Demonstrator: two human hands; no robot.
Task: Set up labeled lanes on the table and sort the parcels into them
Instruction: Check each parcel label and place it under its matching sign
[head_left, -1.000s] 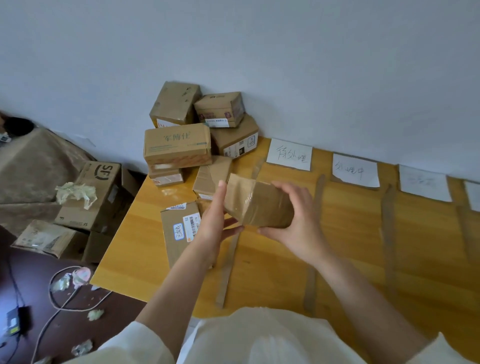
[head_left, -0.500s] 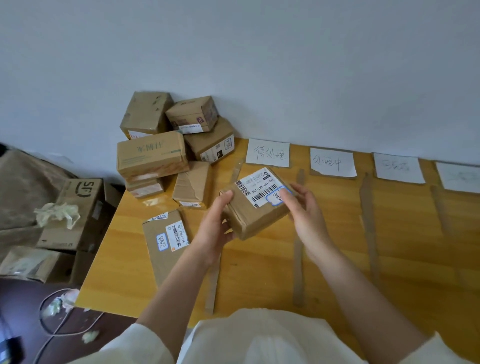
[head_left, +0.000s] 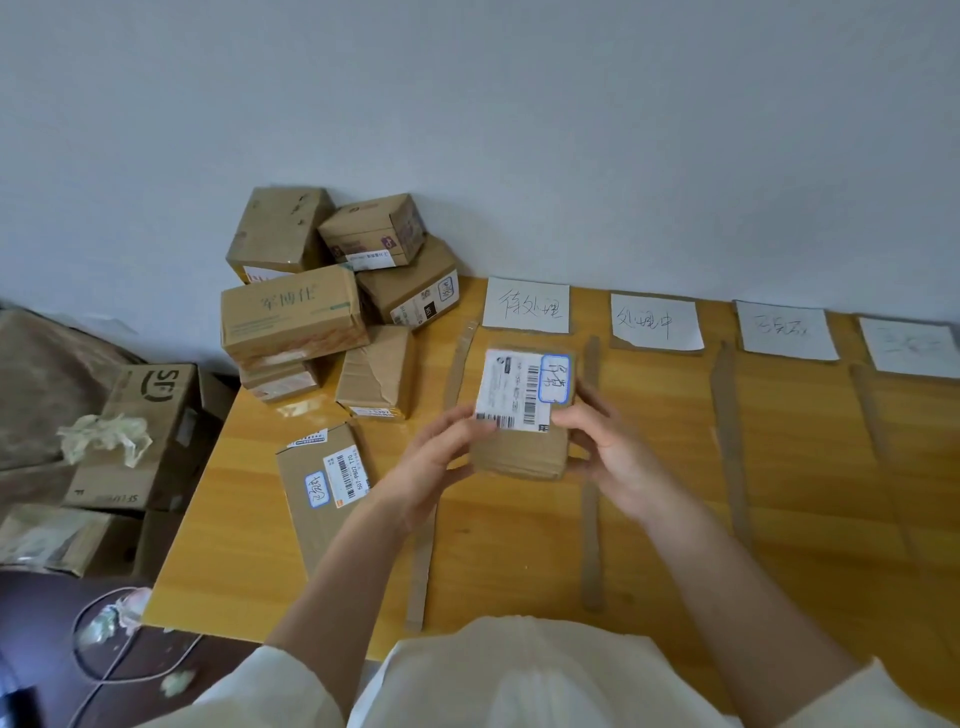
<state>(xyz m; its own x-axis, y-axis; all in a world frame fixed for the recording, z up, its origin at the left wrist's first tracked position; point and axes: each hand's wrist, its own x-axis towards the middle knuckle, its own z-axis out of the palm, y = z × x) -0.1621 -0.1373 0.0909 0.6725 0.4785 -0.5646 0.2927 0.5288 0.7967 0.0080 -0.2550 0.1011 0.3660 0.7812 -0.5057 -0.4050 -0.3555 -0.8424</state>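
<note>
Both hands hold a small brown parcel (head_left: 524, 415) above the first lane, its white shipping label and blue-bordered sticker facing up. My left hand (head_left: 441, 457) grips its left side and my right hand (head_left: 608, 447) grips its right side. Several white paper labels lie along the wall: the first label (head_left: 525, 305), the second label (head_left: 655, 322), the third label (head_left: 785, 331) and a fourth label (head_left: 909, 347). Brown cardboard strips, such as one strip (head_left: 590, 519) and another strip (head_left: 730, 441), divide the yellow wooden table (head_left: 805, 519) into lanes.
A pile of brown parcels (head_left: 322, 296) is stacked in the table's far left corner against the wall. One flat parcel (head_left: 322, 488) lies near my left forearm. Off the table's left edge stand an SF carton (head_left: 140, 431) with crumpled paper, plus a cable (head_left: 104, 649) on the dark floor.
The parcel was turned so its label faces up, then rotated square and shifted over the first lane. My view swung slightly between frames.
</note>
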